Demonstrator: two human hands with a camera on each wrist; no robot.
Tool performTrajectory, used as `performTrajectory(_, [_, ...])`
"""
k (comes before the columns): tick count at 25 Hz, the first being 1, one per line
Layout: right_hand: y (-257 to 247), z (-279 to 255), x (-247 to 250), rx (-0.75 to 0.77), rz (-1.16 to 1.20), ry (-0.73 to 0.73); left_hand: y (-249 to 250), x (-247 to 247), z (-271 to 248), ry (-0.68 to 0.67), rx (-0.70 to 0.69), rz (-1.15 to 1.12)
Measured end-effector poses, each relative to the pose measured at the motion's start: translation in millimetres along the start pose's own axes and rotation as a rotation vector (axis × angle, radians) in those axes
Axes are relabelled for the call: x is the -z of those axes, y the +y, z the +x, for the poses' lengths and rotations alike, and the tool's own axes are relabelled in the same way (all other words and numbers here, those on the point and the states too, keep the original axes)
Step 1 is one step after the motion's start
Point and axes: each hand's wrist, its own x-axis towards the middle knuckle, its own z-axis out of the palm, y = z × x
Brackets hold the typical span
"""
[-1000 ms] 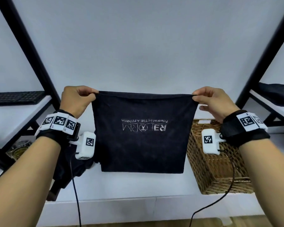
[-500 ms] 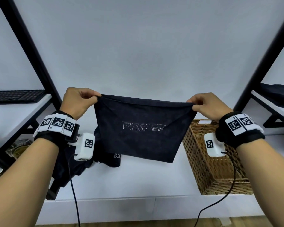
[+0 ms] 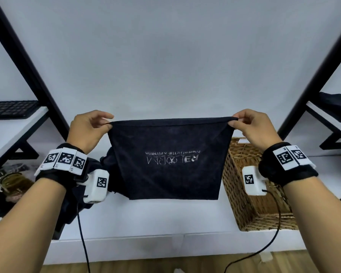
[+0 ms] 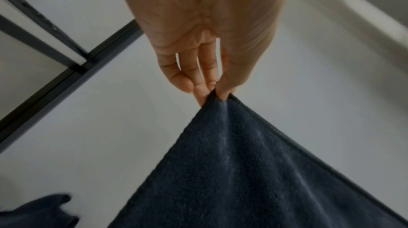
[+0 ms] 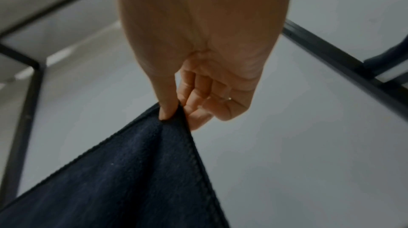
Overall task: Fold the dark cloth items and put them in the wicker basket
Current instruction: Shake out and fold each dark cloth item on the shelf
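A dark navy cloth [image 3: 169, 160] with pale mirrored lettering hangs stretched between both hands above the white shelf. My left hand [image 3: 87, 129] pinches its top left corner, thumb against fingers, as the left wrist view shows at the left hand [image 4: 212, 92] on the cloth [image 4: 243, 170]. My right hand [image 3: 252, 127] pinches the top right corner; the right wrist view shows the right hand [image 5: 176, 111] gripping the cloth [image 5: 132, 170]. The wicker basket [image 3: 250, 211] stands on the shelf to the right, below my right wrist. A heap of more dark cloth [image 3: 73, 205] lies at the left, partly behind my left wrist.
Black slanted frame posts [image 3: 26, 64] stand on both sides. A black keyboard [image 3: 10, 109] sits on the upper left shelf, and another dark cloth [image 3: 337, 107] on the upper right shelf. Jars [image 3: 12, 182] sit low at the left. The white shelf [image 3: 156, 219] runs below the cloth.
The cloth's lower edge swung up and away half a second ago and now hangs down again. Both hands keep their corners and stay level.
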Motion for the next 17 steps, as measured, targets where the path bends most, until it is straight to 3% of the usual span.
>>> performTrajectory(4, [40, 30, -30, -0.138, 0.061, 0.052, -30, -51, 19, -0.073, 0.111, 0.143])
performTrajectory(8, [68, 42, -44, -0.189, 0.267, 0.147, -54, -78, 24, -0.093, 0.234, -0.064])
performTrajectory(13, [105, -1, -52, -0.21, 0.273, 0.11, -98, -96, -22, -0.275, 0.336, -0.182])
performTrajectory(17, [178, -47, -77, -0.32, 0.11, -0.008, -160, -127, -70, -0.4, 0.402, -0.135])
